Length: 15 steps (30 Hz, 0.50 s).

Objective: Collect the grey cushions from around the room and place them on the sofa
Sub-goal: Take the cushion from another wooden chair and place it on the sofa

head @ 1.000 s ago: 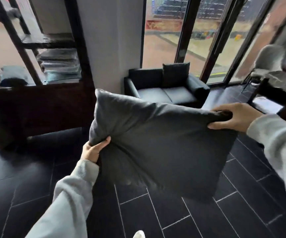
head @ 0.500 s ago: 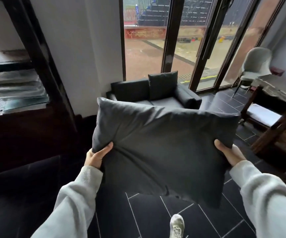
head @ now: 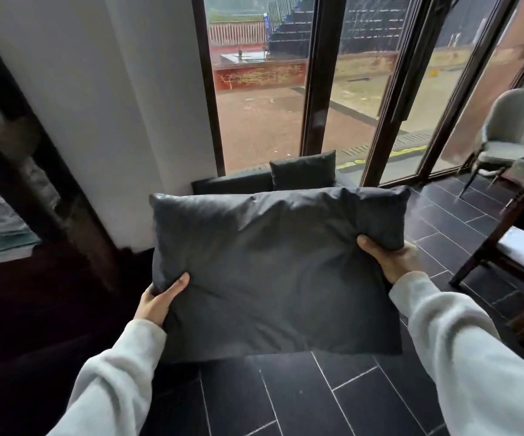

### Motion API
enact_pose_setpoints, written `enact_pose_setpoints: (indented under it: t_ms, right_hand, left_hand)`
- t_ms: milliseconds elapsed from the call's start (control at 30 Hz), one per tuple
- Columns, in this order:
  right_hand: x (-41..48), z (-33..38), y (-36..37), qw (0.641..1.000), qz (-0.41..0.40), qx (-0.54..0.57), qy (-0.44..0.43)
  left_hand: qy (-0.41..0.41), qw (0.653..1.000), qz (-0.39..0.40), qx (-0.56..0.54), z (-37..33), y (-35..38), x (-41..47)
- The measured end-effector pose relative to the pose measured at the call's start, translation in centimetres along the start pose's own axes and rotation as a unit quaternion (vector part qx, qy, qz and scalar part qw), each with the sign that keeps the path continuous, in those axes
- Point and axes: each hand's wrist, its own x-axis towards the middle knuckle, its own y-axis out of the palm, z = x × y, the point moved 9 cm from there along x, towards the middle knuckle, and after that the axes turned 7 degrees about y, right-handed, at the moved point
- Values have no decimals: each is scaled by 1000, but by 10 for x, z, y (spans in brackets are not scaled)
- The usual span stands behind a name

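**Grey cushion, carried in both hands**

Dark grey cushion (head: 273,265): held upright at frame centre, above black tiled floor (head: 342,401). Left hand (head: 160,300) at 8 o'clock, thumb over the front, grasping the lower left edge. Right hand (head: 392,259) at 3 o'clock, clenched into the right side, fabric bunched. Black sofa (head: 232,184) at 12 o'clock, mostly hidden behind the cushion; second grey cushion (head: 304,171) upright against its backrest. Pale chair (head: 518,127) at 2 o'clock, by the window.

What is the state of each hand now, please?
Left hand: closed on the grey cushion, at its lower left edge.
Right hand: closed on the same cushion, at its right edge.
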Motion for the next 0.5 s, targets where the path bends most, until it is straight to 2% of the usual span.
enact_pose_setpoints:
  t_ms: [100, 167, 300, 500]
  right_hand:
    - [62, 13, 20, 1000, 10, 0, -3]
    - [104, 9, 33, 999, 16, -4, 28]
    - [191, -5, 74, 996, 63, -33, 62]
    - [301, 22, 148, 994, 74, -46, 71]
  left_hand:
    - [-9, 1000, -4, -4, -1, 31, 47]
    - [-7, 1000, -10, 3, 1, 49, 83]
    - [-8, 999, 21, 40, 5, 89, 171]
    - [17, 997, 44, 54, 0, 151, 301]
